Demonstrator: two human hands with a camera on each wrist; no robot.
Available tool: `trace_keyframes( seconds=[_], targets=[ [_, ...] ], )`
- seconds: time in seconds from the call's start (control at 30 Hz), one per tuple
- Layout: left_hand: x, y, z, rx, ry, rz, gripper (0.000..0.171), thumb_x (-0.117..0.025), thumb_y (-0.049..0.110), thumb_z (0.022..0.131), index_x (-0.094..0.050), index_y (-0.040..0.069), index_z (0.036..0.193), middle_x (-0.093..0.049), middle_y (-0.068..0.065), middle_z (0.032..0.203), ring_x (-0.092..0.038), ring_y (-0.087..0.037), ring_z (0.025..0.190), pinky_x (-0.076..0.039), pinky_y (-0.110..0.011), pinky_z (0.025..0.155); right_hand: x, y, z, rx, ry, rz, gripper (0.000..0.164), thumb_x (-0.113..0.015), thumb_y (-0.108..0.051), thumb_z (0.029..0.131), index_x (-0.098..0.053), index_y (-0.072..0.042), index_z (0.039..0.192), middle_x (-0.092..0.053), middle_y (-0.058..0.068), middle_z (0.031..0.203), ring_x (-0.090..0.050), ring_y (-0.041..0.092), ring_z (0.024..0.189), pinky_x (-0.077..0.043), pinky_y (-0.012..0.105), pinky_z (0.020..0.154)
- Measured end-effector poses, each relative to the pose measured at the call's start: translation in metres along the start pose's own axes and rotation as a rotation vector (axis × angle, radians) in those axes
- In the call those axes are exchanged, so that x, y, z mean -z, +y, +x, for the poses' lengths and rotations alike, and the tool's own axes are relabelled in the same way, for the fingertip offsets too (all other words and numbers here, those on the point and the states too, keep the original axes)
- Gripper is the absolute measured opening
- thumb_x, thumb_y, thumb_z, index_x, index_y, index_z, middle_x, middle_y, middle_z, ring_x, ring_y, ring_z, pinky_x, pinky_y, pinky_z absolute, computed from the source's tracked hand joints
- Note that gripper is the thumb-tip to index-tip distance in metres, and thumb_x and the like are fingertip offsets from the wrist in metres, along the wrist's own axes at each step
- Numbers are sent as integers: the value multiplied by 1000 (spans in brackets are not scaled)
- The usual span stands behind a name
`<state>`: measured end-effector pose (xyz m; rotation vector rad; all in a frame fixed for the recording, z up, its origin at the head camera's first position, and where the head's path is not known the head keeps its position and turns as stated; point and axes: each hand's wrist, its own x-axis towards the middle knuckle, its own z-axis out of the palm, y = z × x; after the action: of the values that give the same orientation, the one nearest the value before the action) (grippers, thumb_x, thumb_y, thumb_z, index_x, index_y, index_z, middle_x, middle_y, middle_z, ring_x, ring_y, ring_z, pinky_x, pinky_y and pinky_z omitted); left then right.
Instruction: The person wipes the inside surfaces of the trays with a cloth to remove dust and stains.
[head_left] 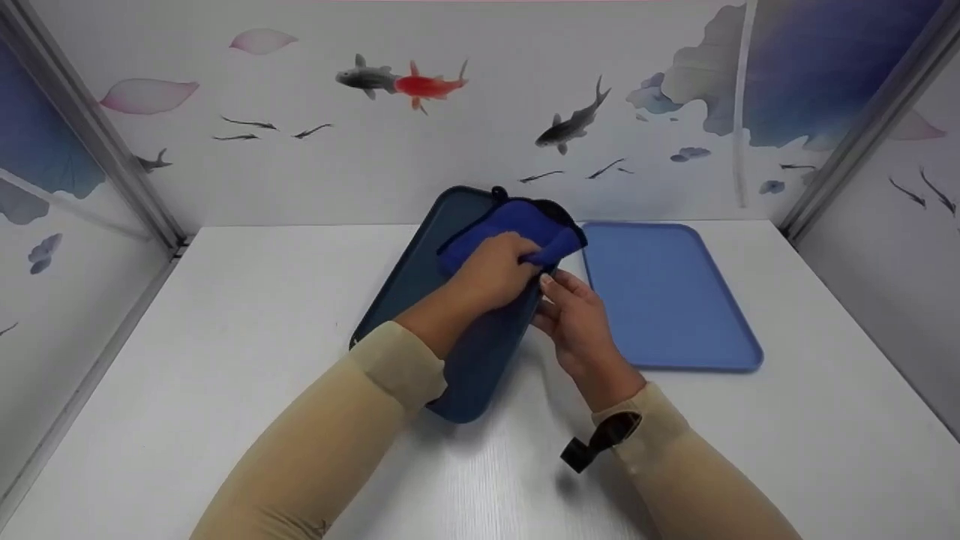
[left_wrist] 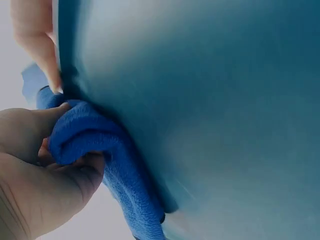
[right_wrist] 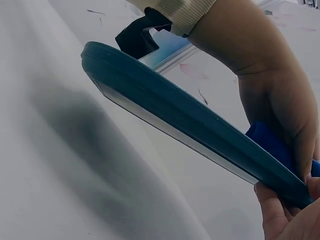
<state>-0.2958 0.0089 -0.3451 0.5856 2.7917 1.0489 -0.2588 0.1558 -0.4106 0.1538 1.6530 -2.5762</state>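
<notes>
A dark teal tray (head_left: 480, 360) is held tilted above the white table, its edge and underside showing in the right wrist view. My right hand (head_left: 581, 322) grips the tray's right rim, thumb on top and fingers beneath. A blue cloth (head_left: 487, 225) with black edging lies bunched over the tray's far right part. My left hand (head_left: 499, 270) pinches a fold of this cloth against the rim, just beside the right thumb. In the left wrist view, the folded cloth (left_wrist: 120, 160) sits between the left thumb and fingers.
A lighter blue tray (head_left: 675, 300) lies flat on the white table (head_left: 247, 300) at the right. A wall (head_left: 480, 157) printed with fish stands behind the table. Side panels close it in at left and right. A black camera mount (head_left: 600, 442) sits on the right wrist.
</notes>
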Motion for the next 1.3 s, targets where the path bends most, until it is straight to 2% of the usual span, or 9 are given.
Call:
trace_keyframes(
  seconds=[0.17,0.37,0.5,0.6,0.73,0.87,0.97,1.13,1.3],
  targets=[
    [-5,8,-4,-54,-31,-11,23,-54,17,108,-74,14,120,-68,-2,123,-59,-19,112,-49,-39,104,6,-4,0,13,7,32,45,-48,-12,110,-44,-1,153,-71,-1,113,-76,12,90,-60,26,80],
    [-4,2,-10,-55,-39,1,19,-56,18,108,-74,14,110,-66,-2,109,-57,-20,101,-49,-37,92,5,-5,2,-3,34,66,46,-47,-12,110,-42,-1,154,-72,0,110,-76,12,87,-61,26,80],
    [0,-9,-11,-60,-16,53,17,-57,16,107,-74,13,106,-63,-2,102,-56,-20,98,-47,-35,88,6,-5,2,-6,32,43,47,-49,-14,110,-42,-1,155,-68,1,115,-75,12,93,-60,27,85],
    [5,-20,-9,-39,31,74,19,-57,14,106,-66,12,90,-55,1,91,-53,-19,90,-43,-34,82,6,-5,1,4,31,42,47,-50,-16,110,-44,-1,154,-67,2,116,-75,13,97,-60,28,88],
    [14,-41,-6,50,103,60,29,-57,12,106,-50,12,78,-46,-1,82,-51,-21,81,-42,-35,75,6,-6,2,15,34,21,44,-50,-17,110,-46,-1,151,-68,2,114,-75,14,97,-60,30,89],
    [21,-65,-5,151,170,89,17,-56,11,105,-72,6,101,-68,-9,105,-63,-24,102,-52,-41,93,5,-7,1,14,36,-34,44,-50,-18,110,-47,-3,151,-67,4,118,-74,16,102,-59,31,92],
    [24,-82,-6,194,203,145,27,-55,9,105,-72,4,125,-68,-16,128,-63,-29,120,-50,-47,106,4,-7,1,22,51,-44,42,-52,-19,110,-50,-4,150,-68,5,118,-73,17,103,-59,32,92],
    [25,-97,-12,237,181,178,29,-55,10,105,-70,4,129,-68,-18,131,-63,-31,122,-50,-49,106,6,-9,1,40,78,-27,42,-53,-17,109,-51,-4,149,-70,4,113,-74,17,100,-60,32,90],
    [19,-95,-20,230,160,143,30,-56,11,105,-70,5,130,-68,-15,134,-62,-30,126,-49,-48,109,9,-11,2,39,101,-12,44,-53,-18,109,-48,-5,151,-68,4,118,-74,16,100,-60,31,90]
  ],
)
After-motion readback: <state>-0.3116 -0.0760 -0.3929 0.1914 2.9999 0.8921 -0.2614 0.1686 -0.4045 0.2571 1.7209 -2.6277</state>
